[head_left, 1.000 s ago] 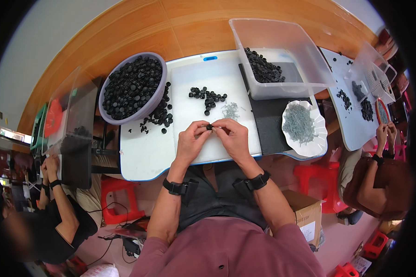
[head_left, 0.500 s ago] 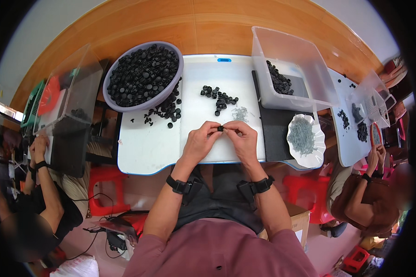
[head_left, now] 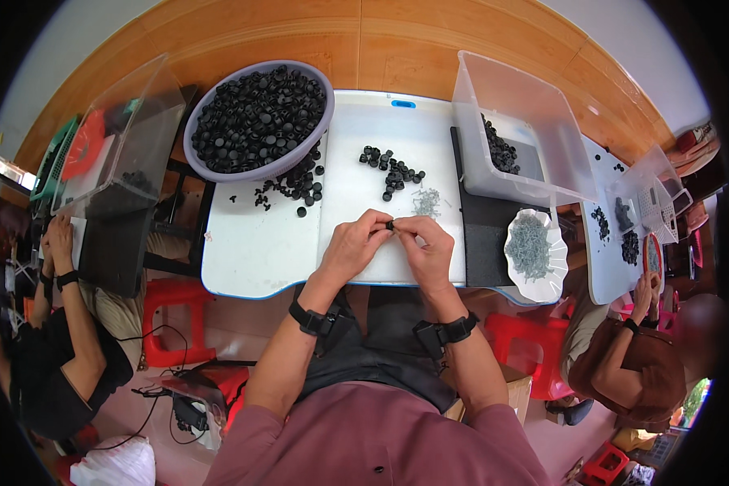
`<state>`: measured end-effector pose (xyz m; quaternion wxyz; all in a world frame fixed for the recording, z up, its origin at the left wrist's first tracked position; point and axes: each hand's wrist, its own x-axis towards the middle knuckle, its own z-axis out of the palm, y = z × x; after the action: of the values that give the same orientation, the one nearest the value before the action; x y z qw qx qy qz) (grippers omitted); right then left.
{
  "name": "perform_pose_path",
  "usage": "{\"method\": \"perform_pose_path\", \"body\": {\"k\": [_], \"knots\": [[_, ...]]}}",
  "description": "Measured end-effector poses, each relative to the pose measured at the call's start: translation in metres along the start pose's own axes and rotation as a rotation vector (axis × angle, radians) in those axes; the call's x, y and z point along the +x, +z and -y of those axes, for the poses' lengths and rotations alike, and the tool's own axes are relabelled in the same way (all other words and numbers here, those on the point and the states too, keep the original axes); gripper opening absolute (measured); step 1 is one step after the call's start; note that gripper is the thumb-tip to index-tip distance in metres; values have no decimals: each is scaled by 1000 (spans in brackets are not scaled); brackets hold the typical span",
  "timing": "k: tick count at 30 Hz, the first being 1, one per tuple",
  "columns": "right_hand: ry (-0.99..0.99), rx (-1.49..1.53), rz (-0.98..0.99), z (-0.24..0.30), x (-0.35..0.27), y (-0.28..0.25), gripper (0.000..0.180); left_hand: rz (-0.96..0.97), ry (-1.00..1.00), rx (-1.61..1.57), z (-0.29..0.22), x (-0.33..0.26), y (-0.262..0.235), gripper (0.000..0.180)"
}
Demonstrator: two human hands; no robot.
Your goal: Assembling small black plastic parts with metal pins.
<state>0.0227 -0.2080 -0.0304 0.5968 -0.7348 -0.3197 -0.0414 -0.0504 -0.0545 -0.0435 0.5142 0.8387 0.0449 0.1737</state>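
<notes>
My left hand (head_left: 353, 248) pinches a small black round cap (head_left: 390, 226) between thumb and fingers, above the near part of the white table (head_left: 259, 251). Right against it, the thumb and fingers of my right hand (head_left: 428, 253) are pressed together. Whatever they hold is too small to make out. Just beyond my hands lies a loose cluster of black caps (head_left: 396, 176). To its right, close to my right fingers, is a small pile of thin pale grey pins (head_left: 426, 202).
A lilac basin (head_left: 192, 154) heaped with black caps stands at back left, with loose caps spilled beside it. At right are a clear plastic bin (head_left: 543, 105), a black mat (head_left: 482, 235) and a white scalloped dish (head_left: 540, 289) of pale pins. People work at either side.
The whole view has shifted slightly. My hands stay together at the black cap, with only a small change in the fingers.
</notes>
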Motion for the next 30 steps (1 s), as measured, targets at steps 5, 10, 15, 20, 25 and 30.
{"method": "perform_pose_path", "body": {"k": [5, 10, 15, 20, 25, 30], "knots": [[-54, -70, 3, 1, -2, 2, 15, 0, 1, -3, 0, 0, 0, 24], [-164, -102, -11, 1, -2, 5, 17, 22, -16, -62, -4, 2, -6, 26], [-182, -177, -5, 0, -5, 5, 19, 121, -217, -167, -13, 10, -17, 32], [-303, -160, -13, 1, -5, 5, 20, 135, -267, -385, -1, 9, -17, 28], [156, 218, -8, -11, -5, 3, 17, 134, -240, -329, -1, 4, -13, 27], [157, 77, 14, -5, -3, 1, 10, 112, -213, -309, 0, 2, -12, 26]]}}
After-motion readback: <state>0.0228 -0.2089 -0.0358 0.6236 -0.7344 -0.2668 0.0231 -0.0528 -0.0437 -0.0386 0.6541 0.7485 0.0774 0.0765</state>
